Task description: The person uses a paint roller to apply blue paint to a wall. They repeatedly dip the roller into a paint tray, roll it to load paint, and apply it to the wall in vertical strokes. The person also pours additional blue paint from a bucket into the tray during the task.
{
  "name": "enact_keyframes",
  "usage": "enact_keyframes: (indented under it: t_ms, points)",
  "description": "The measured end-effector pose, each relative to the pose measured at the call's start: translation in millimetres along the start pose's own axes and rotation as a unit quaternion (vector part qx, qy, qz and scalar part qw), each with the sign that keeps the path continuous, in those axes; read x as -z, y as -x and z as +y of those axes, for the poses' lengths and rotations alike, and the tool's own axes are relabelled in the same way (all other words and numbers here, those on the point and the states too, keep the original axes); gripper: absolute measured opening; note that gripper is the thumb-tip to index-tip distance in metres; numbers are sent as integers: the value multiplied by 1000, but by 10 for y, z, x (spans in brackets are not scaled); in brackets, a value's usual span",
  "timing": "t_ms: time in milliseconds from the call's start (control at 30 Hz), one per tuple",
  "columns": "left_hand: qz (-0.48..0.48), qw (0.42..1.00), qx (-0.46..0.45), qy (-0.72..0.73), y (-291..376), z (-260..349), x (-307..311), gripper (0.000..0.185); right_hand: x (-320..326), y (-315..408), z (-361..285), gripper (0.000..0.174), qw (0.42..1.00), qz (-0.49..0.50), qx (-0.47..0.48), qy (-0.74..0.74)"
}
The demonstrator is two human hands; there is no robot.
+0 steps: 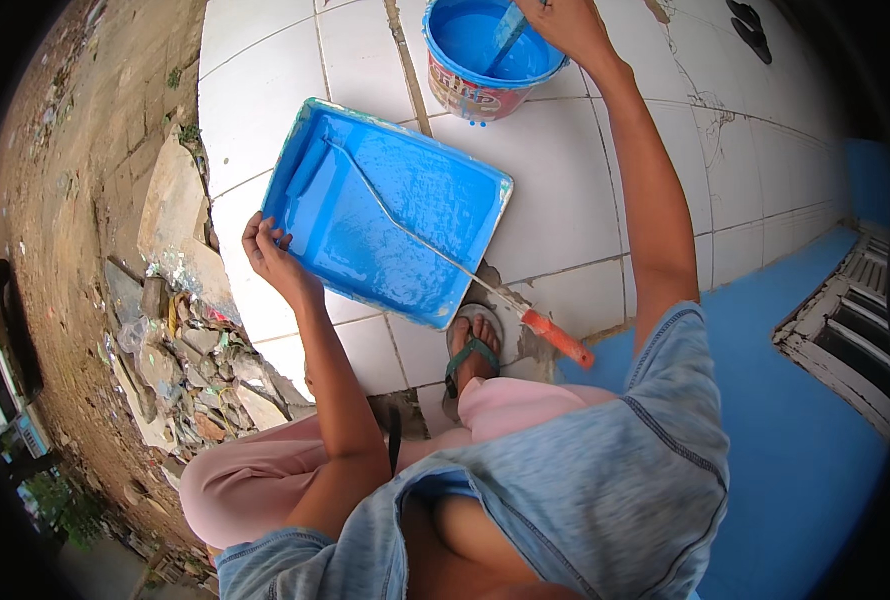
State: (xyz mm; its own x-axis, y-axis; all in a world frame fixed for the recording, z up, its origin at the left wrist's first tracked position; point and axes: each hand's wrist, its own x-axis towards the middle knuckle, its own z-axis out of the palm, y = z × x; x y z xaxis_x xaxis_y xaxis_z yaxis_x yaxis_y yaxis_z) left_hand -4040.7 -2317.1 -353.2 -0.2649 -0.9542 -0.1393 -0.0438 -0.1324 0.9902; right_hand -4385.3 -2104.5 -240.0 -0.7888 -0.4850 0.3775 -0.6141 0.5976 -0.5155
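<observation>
My right hand [568, 26] grips a flat, paint-coated stirring stick [508, 37] that stands in blue paint inside a plastic bucket [475, 97]. Left of the bucket, a paint tray [511, 187] holds a layer of blue paint. A paint roller lies across it: its blue-coated sleeve [308, 169] rests at the tray's far left end, and its orange handle [557, 337] sticks out past the near right edge. My left hand [272, 247] is at the tray's left corner with fingers curled; whether it grips the rim is unclear.
White floor tiles [550, 172] lie under the tray and bucket. Broken rubble [204, 375] borders them at left, beside a dirt ground [77, 247]. A blue wall [715, 375] with a louvred frame [850, 300] rises at right. Black sandals [749, 30] lie at the far right.
</observation>
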Motion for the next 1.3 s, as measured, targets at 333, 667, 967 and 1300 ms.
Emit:
enact_keyframes:
  t_ms: [333,667,967,1300]
  points:
    - [-33,999,5,-11,29,-50,-38,24,47,-62,-153,28,972,230,-31,-47]
    - [-44,999,22,-19,23,-119,-37,22,-204,-136,-378,23,980,198,-9,-6]
    - [-64,997,23,-21,-1,-149,-13,22,359,-12,-588,21,960,156,-117,-202]
    - [-81,996,36,-24,51,-116,-93,21,8,82,-710,26,968,66,-109,-216]
